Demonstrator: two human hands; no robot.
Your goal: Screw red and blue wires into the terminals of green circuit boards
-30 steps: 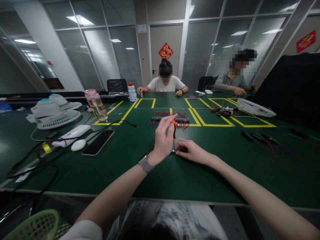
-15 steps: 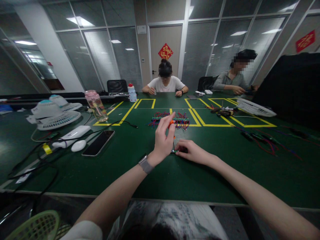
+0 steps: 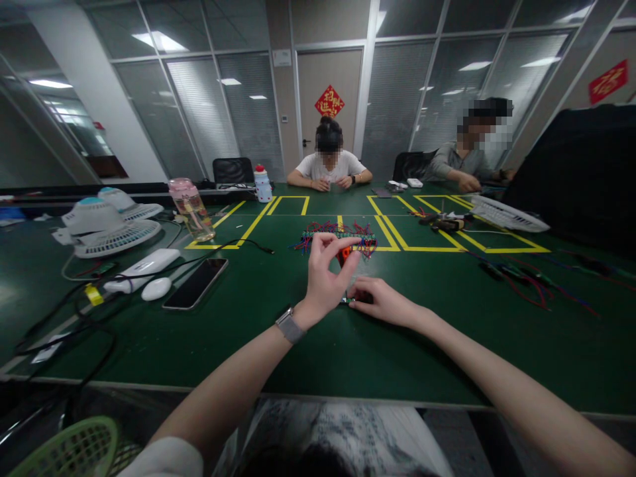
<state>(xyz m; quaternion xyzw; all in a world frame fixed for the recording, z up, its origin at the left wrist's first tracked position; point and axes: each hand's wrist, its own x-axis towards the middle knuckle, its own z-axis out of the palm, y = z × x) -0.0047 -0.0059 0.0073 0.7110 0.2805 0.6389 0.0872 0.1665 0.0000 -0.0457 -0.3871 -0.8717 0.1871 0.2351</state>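
My left hand (image 3: 326,275), with a watch on its wrist, is raised above the table with thumb and fingers curled round a screwdriver (image 3: 346,252) that has an orange and black handle. Its thin shaft points down, and the tip is hard to make out. Below it, my right hand (image 3: 371,297) rests on the table, fingertips pinching a small circuit board (image 3: 344,301), mostly covered by the fingers. Just beyond both hands lies a row of green circuit boards (image 3: 311,235) with red and blue wires, partly hidden by my left hand.
On the left are a phone (image 3: 196,285), a white mouse (image 3: 156,289), a power strip (image 3: 142,270), cables, a bottle (image 3: 191,211) and fans (image 3: 116,228). To the right lie wired boards (image 3: 519,273), tools (image 3: 447,224) and a keyboard (image 3: 509,213). Two people sit across the table.
My left hand's fingers have curled and shifted round the handle, showing more of its orange part. My right hand stays put. The person opposite has brought both hands together.
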